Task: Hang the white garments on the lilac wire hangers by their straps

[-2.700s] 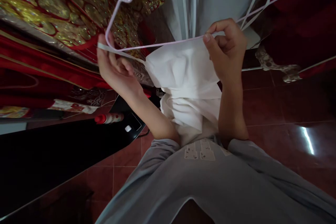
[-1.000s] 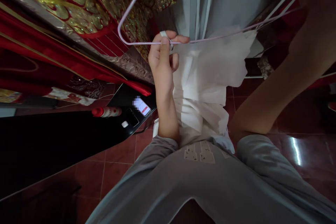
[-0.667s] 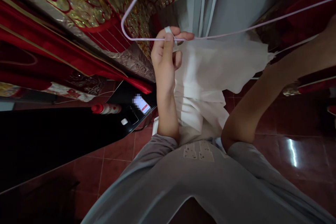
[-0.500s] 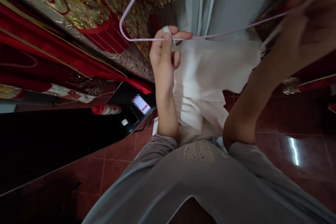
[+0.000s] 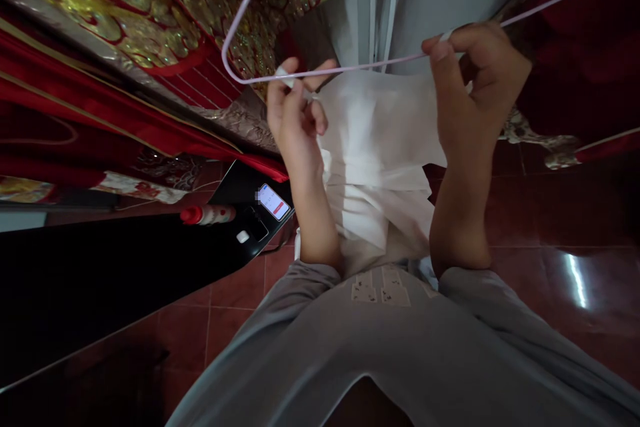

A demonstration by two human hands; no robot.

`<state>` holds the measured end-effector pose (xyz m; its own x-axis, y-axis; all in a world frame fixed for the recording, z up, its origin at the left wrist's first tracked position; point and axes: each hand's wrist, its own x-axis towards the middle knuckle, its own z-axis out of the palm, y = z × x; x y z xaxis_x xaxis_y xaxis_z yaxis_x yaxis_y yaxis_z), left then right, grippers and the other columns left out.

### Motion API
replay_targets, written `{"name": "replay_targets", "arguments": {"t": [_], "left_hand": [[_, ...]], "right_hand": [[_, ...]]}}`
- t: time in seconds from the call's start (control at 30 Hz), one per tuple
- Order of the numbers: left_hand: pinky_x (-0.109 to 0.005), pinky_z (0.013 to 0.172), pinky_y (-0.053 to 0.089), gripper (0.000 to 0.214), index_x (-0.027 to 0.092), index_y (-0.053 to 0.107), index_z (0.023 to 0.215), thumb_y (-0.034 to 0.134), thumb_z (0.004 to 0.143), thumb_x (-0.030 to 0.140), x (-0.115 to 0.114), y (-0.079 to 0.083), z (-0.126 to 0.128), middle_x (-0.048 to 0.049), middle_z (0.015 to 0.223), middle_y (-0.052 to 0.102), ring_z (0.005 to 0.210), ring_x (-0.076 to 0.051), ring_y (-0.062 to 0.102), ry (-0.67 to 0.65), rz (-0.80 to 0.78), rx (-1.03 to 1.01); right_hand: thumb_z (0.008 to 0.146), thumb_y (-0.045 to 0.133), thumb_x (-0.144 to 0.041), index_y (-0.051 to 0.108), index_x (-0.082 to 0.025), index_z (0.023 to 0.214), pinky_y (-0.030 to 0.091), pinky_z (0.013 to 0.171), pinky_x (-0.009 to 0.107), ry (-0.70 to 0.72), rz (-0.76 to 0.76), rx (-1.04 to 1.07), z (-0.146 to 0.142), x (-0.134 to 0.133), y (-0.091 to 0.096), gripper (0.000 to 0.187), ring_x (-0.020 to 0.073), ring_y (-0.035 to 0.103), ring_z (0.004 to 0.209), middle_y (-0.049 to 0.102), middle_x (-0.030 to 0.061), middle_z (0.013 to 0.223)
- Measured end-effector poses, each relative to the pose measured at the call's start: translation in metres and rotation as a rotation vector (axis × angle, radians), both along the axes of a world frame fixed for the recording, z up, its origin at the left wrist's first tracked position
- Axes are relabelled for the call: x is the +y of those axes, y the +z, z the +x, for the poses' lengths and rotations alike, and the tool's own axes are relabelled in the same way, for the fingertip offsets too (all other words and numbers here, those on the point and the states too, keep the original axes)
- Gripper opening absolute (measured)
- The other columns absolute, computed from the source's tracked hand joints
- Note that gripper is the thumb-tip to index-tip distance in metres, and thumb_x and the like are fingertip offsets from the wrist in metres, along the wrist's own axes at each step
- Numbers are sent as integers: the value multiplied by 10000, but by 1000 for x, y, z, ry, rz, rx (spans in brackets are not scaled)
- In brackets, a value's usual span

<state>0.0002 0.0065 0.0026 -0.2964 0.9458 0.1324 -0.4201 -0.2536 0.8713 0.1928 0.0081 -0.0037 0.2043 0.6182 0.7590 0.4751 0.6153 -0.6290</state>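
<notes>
- Bottle (image 5: 213,215), red-capped: lay on its side on the black desk (image 5: 115,273); contents not visible.
- Lit phone (image 5: 274,201), with small white item (image 5: 243,237): on the desk, near the bottle.
- Right hand (image 5: 477,73): a half-second earlier blurred at the far right; since come inward along the hanger (image 5: 370,67), thumb and forefinger pinching its bar.
- Left hand (image 5: 297,117): fingers more spread than before; white strap (image 5: 286,76) across one finger at the bar; grip could not be told.
- Garment (image 5: 380,113), white: hung below the bar, between the hands.
- Forearms: both raised, elbows bent.
</notes>
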Motion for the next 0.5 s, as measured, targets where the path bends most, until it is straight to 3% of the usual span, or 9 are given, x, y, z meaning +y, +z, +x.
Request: {"name": "replay_targets", "arguments": {"t": [0.2,0.27,0.37,0.43,0.5], "left_hand": [[-286,534,346,356,122,614,1029,293,1033,-32,6,-5,-29,-113,1172,743,583,-132,496,438,79,142],[-286,652,477,353,142,632,1076,339,969,-21,10,-10,-38,-110,1222,742,806,-176,630,571,122,229],[-387,1047,520,346,185,639,1125,413,910,36,18,-21,-52,-100,1245,740,1276,-219,619,576,266,339],[-423,1197,441,263,190,628,1124,468,934,101,22,-28,-62,-106,1285,723,1376,-228,583,530,379,346],[-414,1248,410,198,193,612,1163,530,984,203,23,-33,-70,-102,1378,683,1403,-236,577,475,438,330]], "right_hand": [[947,638,-352,709,-184,878,370,618,279,42,-4,10,5,0,-4,195,123,623,794,748,27,908],[936,639,-305,710,-183,882,362,621,279,58,-3,24,6,-1,-3,151,117,611,783,745,26,913],[942,647,-282,703,-199,886,358,619,292,81,-26,37,6,-1,-3,115,122,584,760,740,32,951],[939,649,-269,697,-213,887,362,616,297,88,-48,45,6,-2,-3,91,127,567,753,728,34,963],[935,650,-257,695,-225,893,374,623,300,93,-65,54,6,-2,-2,69,130,565,763,717,34,967]]}}
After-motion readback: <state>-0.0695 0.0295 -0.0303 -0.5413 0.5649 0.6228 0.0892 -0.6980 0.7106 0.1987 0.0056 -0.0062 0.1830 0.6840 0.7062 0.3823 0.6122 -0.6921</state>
